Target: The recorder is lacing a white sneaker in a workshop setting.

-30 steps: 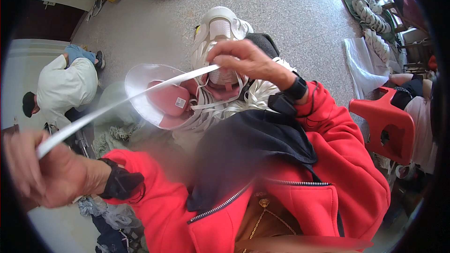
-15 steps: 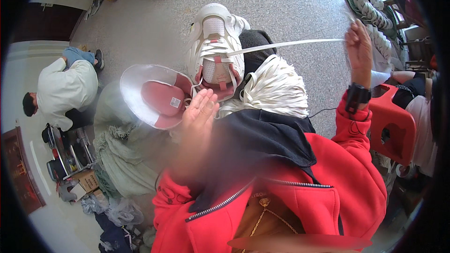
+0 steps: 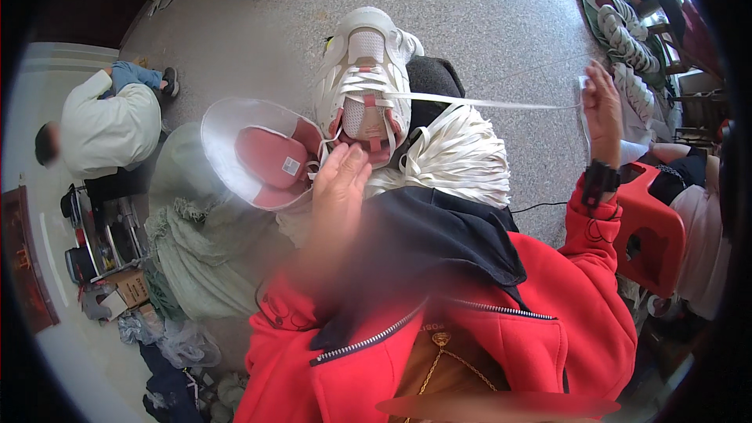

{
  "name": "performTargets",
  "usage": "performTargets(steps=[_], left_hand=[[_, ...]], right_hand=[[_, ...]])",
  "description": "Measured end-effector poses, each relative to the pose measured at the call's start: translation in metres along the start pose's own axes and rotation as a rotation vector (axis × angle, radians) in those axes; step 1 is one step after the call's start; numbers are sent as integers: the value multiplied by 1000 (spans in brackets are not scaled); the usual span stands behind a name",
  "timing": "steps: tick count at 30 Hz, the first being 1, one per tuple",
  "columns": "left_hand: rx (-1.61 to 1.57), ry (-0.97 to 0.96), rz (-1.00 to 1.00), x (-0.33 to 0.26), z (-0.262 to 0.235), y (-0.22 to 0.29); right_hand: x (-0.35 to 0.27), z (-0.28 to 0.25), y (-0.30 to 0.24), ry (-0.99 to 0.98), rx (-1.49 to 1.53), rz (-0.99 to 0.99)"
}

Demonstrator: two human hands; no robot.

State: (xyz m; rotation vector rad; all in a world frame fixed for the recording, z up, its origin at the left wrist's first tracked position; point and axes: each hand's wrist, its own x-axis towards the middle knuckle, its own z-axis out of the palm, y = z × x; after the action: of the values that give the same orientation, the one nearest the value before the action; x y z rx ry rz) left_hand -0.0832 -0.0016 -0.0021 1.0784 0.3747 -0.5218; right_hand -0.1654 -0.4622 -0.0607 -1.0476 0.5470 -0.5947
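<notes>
A white and beige sneaker (image 3: 363, 82) with pink trim lies in front of me, toe pointing away, partly laced. From its eyelets a flat white shoelace (image 3: 486, 101) stretches right to my right hand (image 3: 601, 106), whose fingers are closed on it. My left hand (image 3: 342, 176) is at the sneaker's heel opening, fingers pressed together; what they grip is hidden. A thin lace strand hangs beside those fingers. A second sneaker (image 3: 270, 158), its pink insole facing up, lies against the first on the left. A thick bundle of white laces (image 3: 458, 157) rests to the right of the heel.
A red plastic stool (image 3: 654, 227) stands by my right elbow. Rows of white sneakers (image 3: 627, 39) lie on green cloth at far right. A person in a white top (image 3: 113, 129) sits at left. Pale green sacking (image 3: 200, 266) lies beside my left arm.
My right hand has lowered, and the shoelace now slopes down to the right and looks slacker. My left hand stays by the heel, its fingers slightly more curled.
</notes>
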Motion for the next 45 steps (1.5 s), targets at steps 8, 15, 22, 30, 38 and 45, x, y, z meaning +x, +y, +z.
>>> performTargets(steps=[8, 15, 22, 30, 38, 45], left_hand=[[-174, -90, 2, 27, 7, -5], [-235, -172, -39, 67, 23, -16], [-194, -248, -75, 82, 9, -27], [-216, -219, -39, 79, 12, -25], [-278, -182, -54, 71, 21, -18], [-167, -220, -6, 72, 16, -21]], right_hand=[[-75, 199, 51, -632, -304, 105], [-74, 239, 99, -758, -644, -240], [-82, 245, 91, -807, -915, -530], [-87, 253, 85, -847, -1073, -632], [-72, 248, 73, -1011, -1063, -645], [-91, 256, 78, -945, -1172, -744]])
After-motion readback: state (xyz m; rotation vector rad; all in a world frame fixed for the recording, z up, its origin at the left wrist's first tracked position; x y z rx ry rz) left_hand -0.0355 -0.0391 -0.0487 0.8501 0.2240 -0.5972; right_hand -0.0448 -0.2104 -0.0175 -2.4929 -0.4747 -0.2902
